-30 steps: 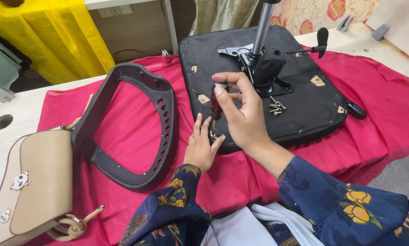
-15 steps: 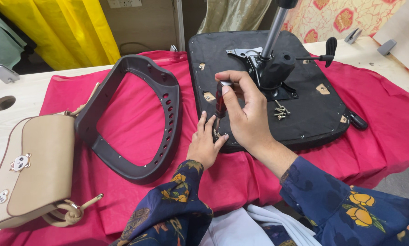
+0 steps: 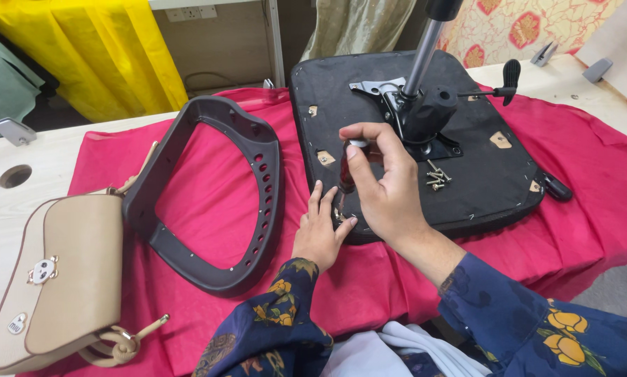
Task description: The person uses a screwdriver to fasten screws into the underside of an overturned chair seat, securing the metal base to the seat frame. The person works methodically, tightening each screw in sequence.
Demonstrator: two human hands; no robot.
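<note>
On the red cloth (image 3: 209, 202) lies an upturned black chair seat (image 3: 481, 174), its metal mechanism and gas-lift column (image 3: 418, 63) pointing up. At the seat's near-left edge, the right hand (image 3: 383, 188) has its fingers curled closed around the top of a screwdriver (image 3: 346, 174), thumb and forefinger pinching the handle, shaft standing upright with its tip at the seat edge. Left hand (image 3: 320, 234) rests flat, fingers spread and loosely open, fingertips touching the seat rim just beside the tip; holds nothing. Loose screws (image 3: 435, 178) sit on the seat near the mechanism. Black chair-back frame (image 3: 209, 195) lies to the left; beige handbag (image 3: 62, 279) beyond it.
</note>
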